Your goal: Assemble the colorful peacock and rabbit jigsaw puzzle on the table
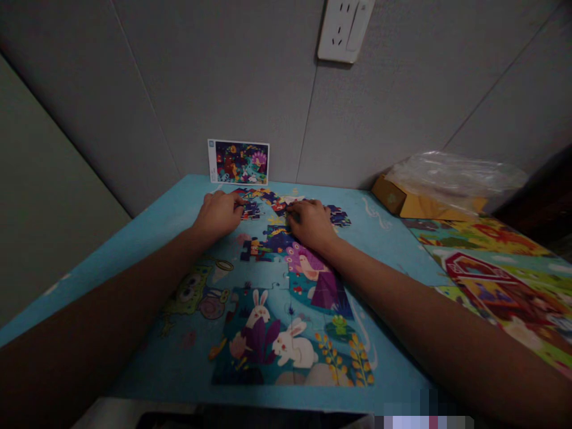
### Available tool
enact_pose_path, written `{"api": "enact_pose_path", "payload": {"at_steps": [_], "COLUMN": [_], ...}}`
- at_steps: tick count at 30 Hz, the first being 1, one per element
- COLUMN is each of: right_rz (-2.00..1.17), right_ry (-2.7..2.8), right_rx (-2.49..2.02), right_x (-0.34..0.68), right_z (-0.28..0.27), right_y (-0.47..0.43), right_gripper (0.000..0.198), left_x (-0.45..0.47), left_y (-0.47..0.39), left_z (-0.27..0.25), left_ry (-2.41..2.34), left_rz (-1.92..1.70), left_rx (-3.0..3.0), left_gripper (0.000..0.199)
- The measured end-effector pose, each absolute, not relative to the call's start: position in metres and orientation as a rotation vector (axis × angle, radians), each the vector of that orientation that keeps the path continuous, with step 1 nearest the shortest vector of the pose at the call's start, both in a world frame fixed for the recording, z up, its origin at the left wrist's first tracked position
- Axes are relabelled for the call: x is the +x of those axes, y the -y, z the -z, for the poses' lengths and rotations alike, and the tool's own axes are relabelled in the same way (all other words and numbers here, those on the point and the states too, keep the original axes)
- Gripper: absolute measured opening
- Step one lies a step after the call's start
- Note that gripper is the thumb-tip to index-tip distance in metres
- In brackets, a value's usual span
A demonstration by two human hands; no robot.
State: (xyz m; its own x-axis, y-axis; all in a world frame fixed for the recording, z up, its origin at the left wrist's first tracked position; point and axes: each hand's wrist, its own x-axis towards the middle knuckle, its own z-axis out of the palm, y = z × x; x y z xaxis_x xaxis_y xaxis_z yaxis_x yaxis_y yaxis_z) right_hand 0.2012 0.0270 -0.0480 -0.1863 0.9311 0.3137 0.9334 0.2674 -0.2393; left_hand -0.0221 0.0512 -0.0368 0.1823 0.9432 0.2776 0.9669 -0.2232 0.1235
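My left hand (221, 213) rests at the far side of the table, its fingers pinched at the edge of a heap of loose jigsaw puzzle pieces (253, 210). Opposite it, my right hand (313, 221) has its fingers bent down onto more pieces, with a few dark ones showing beyond its knuckles. What lies under the fingertips is partly hidden. Nearer to me is a joined part of the puzzle (292, 339), with white rabbits, a purple plant and a pink bird. A smaller joined patch (261, 247) adjoins its upper left.
A reference picture card (242, 162) leans against the grey wall. At the right stand a yellow cardboard box (393, 196) and crumpled clear plastic (456, 176), behind another colourful picture sheet (504, 280). The blue tabletop (156, 229) carries printed cartoon figures. A socket (342, 30) is above.
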Motion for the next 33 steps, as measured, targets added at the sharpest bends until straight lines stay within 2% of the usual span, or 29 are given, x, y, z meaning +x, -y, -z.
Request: {"api": "enact_pose_path", "payload": {"at_steps": [6, 12, 18, 26, 30, 33], "right_rz": [0.006, 0.039, 0.036, 0.042, 0.012, 0.065], "right_ry": [2.176, 2.185, 2.143, 2.108, 2.193, 2.104], "right_rx": [-1.647, -1.627, -1.597, -1.190, -1.077, -1.313], "right_x": [0.202, 0.201, 0.201, 0.201, 0.200, 0.200], "right_z": [0.049, 0.049, 0.052, 0.052, 0.050, 0.050], "right_y": [-0.029, -0.029, -0.032, -0.032, -0.029, -0.027], "right_gripper": [0.023, 0.020, 0.018, 0.011, 0.012, 0.024], "left_x": [-0.017, -0.015, -0.013, -0.012, -0.009, -0.010], "left_y": [-0.047, -0.046, -0.045, -0.043, -0.040, -0.039], "left_z": [0.032, 0.032, 0.037, 0.040, 0.035, 0.033], "left_ry": [1.894, 1.660, 1.492, 1.550, 1.513, 1.603], "left_rz": [0.469, 0.683, 0.718, 0.789, 0.776, 0.802], "left_rx": [-2.381, -2.527, -2.696, -2.760, -2.751, -2.630], "left_gripper": [0.034, 0.030, 0.030, 0.073, 0.059, 0.054]}}
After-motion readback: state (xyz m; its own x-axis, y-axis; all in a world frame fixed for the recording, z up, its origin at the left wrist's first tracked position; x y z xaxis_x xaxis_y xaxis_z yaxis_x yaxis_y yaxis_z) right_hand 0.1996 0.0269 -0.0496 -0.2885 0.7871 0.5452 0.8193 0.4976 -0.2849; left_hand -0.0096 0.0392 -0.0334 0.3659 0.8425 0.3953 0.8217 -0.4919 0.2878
